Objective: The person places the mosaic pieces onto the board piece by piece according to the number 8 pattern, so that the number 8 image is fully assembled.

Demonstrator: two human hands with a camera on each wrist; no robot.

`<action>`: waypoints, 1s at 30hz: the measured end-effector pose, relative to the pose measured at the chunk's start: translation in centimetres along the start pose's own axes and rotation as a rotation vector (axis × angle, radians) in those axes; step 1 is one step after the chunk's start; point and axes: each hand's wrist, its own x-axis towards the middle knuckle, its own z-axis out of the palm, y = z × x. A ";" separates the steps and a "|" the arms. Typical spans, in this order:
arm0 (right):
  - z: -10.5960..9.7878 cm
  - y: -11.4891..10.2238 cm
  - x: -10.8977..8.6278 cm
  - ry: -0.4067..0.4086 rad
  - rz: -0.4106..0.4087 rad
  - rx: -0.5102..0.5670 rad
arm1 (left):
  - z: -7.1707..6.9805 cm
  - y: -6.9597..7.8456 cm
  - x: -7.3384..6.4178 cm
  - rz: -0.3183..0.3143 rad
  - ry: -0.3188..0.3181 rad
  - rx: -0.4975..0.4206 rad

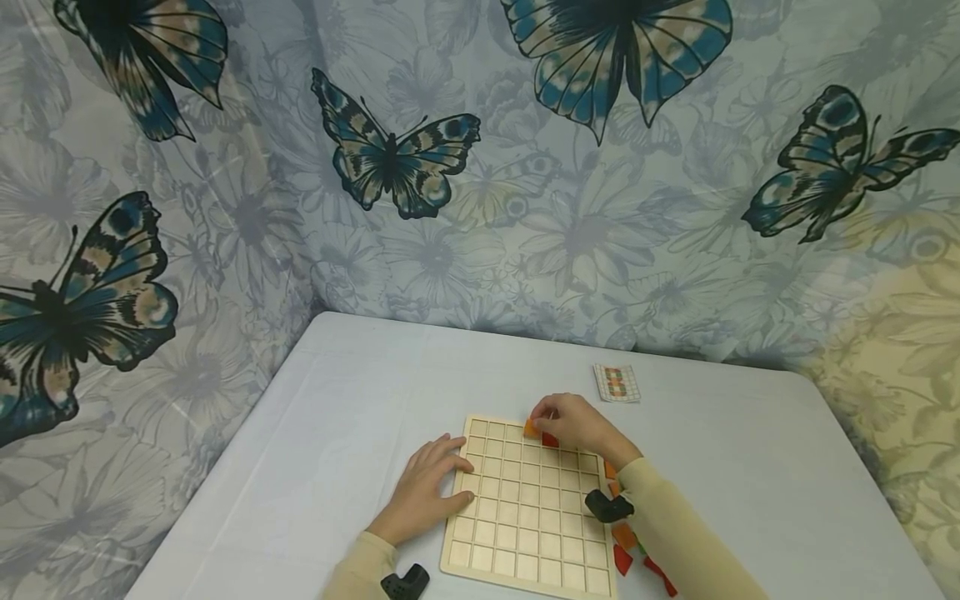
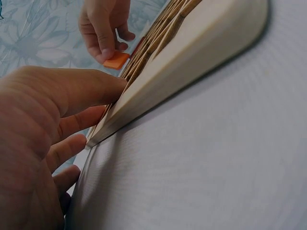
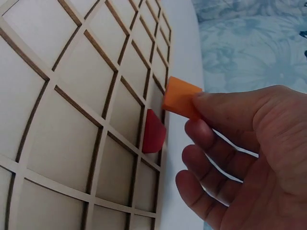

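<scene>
A wooden grid board (image 1: 506, 515) lies on the white table. Over its far edge my right hand (image 1: 573, 422) pinches an orange square tile (image 3: 181, 97) between thumb and index finger. The other fingers of that hand are loosely bent. One red tile (image 3: 153, 132) with slanted sides sits in a cell of the far row, beside the orange one. My left hand (image 1: 427, 487) rests at the board's left edge with its fingers spread. In the left wrist view, the left fingertips touch the board's rim (image 2: 158, 91).
Several orange, red and green tiles (image 1: 624, 536) lie along the board's right side, partly under the right forearm. A small pattern card (image 1: 617, 383) with a coloured grid lies beyond the board at the right. Butterfly-print fabric (image 1: 450, 267) hangs behind the table (image 1: 360, 375).
</scene>
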 end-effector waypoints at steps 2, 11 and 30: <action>0.1 0.1 0.0 -0.001 -0.008 -0.011 | 0.0 0.0 0.0 0.002 0.003 -0.002; 0.3 0.5 0.1 -0.014 -0.041 -0.059 | 0.0 0.1 -0.1 0.010 0.012 0.003; 1.0 0.8 0.7 0.012 -0.041 -0.124 | -0.1 0.3 -0.1 -0.015 -0.011 0.003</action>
